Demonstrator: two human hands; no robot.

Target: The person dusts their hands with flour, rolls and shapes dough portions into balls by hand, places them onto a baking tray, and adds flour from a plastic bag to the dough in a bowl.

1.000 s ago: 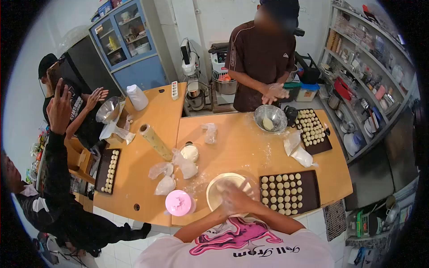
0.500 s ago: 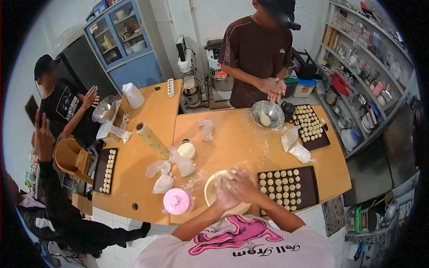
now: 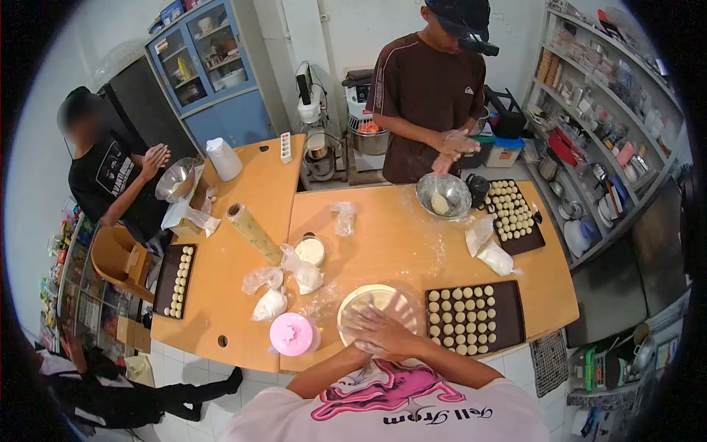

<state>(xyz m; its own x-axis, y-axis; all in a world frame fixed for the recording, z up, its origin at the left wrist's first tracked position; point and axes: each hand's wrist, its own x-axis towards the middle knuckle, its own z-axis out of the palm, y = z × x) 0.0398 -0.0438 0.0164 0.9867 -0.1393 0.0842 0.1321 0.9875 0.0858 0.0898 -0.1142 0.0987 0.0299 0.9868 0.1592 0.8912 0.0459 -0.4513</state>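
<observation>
My right hand (image 3: 387,335) lies on top of my left hand (image 3: 361,351), palms together, over a pale round bowl (image 3: 346,313) at the table's near edge. The fingers of my right hand are stretched out; those of my left hand are mostly hidden beneath. Whatever may be between the palms does not show. Right of the bowl is a dark tray (image 3: 508,313) with rows of small dough balls (image 3: 458,319). A pink-lidded container (image 3: 293,334) stands to the left, near bags of white powder (image 3: 269,304) and a small bowl of white stuff (image 3: 310,252).
Across the wooden table (image 3: 368,243), a person in brown (image 3: 427,96) rubs hands above a metal bowl (image 3: 444,196). Another tray (image 3: 518,214) and a powder bag (image 3: 495,259) are nearby. Left are a film roll (image 3: 254,234), a tray (image 3: 175,281) and a person in black (image 3: 114,177).
My hands have turned against each other over the bowl, the right now lying across the left. The person at lower left has lowered a raised arm. The view has shifted slightly.
</observation>
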